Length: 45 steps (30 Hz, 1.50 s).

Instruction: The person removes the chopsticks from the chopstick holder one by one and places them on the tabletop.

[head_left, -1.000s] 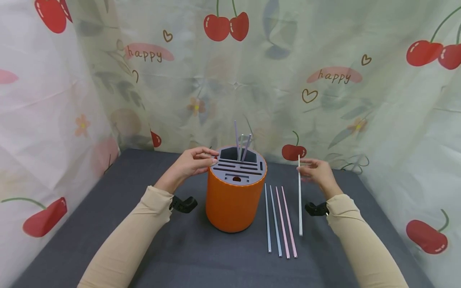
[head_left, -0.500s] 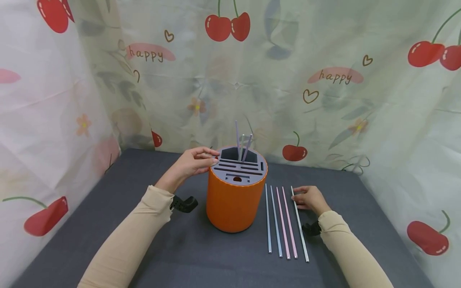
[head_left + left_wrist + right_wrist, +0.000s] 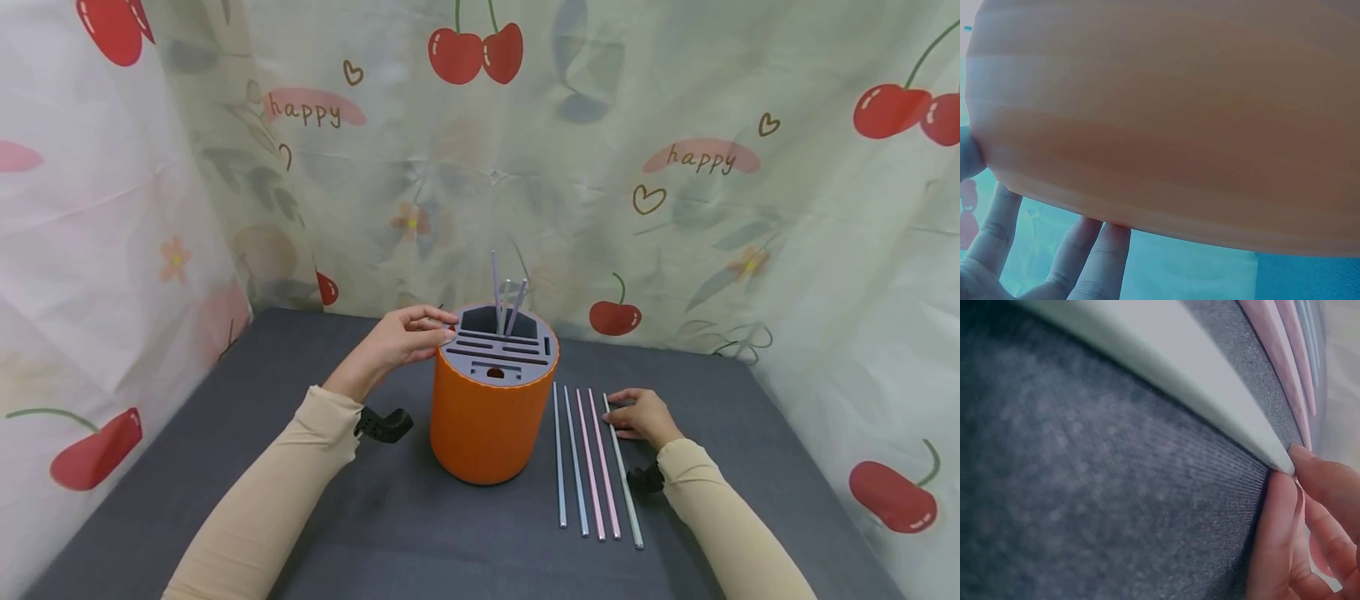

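Note:
A pale green, tapered chopstick (image 3: 624,475) lies on the dark cloth, its far thin end pinched between the thumb and finger of my right hand (image 3: 643,417). The right wrist view shows the fingertips at the chopstick tip (image 3: 1279,461). To its left lie two pink chopsticks (image 3: 590,467) and two blue chopsticks (image 3: 559,458), roughly side by side. My left hand (image 3: 401,337) rests its extended fingers against the rim of an orange cylindrical utensil holder (image 3: 483,433). In the left wrist view its fingertips touch the holder's ribbed wall (image 3: 1166,125).
The holder's grey slotted lid (image 3: 495,354) has a dark rear opening, where two purple chopsticks (image 3: 496,283) and a paler green one (image 3: 504,300) stand. Dark cloth (image 3: 420,542) covers the table. A cherry-patterned curtain (image 3: 525,192) hangs behind and at both sides.
My right hand has lowered the pale green chopstick onto the cloth beside the pink pair, then shifted it slightly left. The left hand has stayed on the holder.

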### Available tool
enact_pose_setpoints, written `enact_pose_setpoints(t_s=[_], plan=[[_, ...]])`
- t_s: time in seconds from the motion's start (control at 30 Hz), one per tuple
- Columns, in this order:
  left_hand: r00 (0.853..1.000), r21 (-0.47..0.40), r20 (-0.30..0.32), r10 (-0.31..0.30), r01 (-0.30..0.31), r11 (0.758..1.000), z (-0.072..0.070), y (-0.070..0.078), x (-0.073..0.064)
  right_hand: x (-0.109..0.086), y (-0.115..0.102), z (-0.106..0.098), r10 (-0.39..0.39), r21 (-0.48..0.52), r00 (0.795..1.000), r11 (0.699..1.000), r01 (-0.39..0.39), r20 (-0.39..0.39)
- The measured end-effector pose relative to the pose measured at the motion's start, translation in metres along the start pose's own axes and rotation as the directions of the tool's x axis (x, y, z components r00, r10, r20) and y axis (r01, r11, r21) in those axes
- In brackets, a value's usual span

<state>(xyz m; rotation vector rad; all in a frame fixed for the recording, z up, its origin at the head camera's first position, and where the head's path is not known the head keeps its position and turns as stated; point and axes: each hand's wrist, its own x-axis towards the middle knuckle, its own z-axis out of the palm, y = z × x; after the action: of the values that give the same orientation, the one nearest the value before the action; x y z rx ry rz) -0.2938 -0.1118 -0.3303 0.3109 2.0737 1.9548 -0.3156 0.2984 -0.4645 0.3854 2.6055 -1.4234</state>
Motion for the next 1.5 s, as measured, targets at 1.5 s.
enact_pose_setpoints(t_s=[1.5], plan=[[1.0,0.025,-0.008,-0.008,0.008,1.0,-0.001,0.0,0.0,-0.07,-0.162,-0.021,-0.528,0.57,0.848,0.686,0.451,-0.036]])
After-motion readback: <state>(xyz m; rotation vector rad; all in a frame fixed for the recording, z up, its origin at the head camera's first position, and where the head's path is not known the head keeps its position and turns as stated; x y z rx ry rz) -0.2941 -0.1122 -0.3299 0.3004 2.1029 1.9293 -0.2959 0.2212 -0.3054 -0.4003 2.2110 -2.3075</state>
